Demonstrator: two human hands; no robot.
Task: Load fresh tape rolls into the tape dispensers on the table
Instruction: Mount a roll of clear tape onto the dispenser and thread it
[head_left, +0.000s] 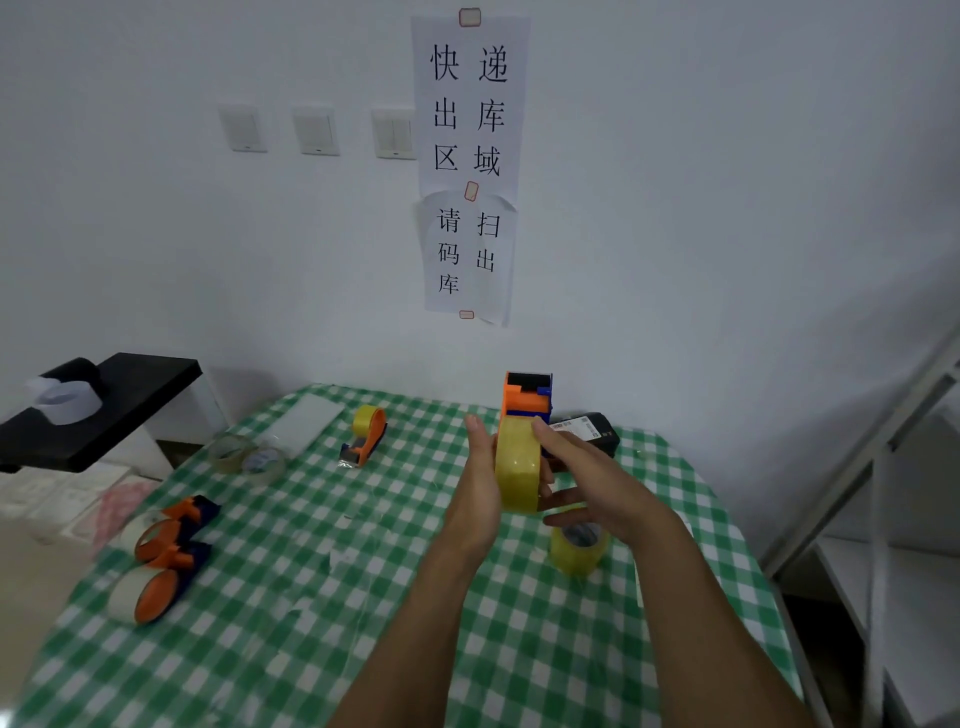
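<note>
I hold an orange and blue tape dispenser (527, 397) upright above the table, with a yellowish tape roll (517, 470) sitting in it. My left hand (478, 483) lies flat against the roll's left face, fingers straight. My right hand (576, 467) grips the roll and dispenser from the right, fingers curled over the roll's edge. A second yellow roll (576, 551) stands on the checked tablecloth just below my right hand. A loaded orange dispenser (366, 434) lies at the table's back.
Two more orange dispensers (166, 561) with whitish rolls lie at the table's left edge. Two clear tape rolls (247, 457) lie at the back left. A black device (592, 431) sits behind my hands. A black shelf (93, 410) stands left, a metal rack (878, 493) right.
</note>
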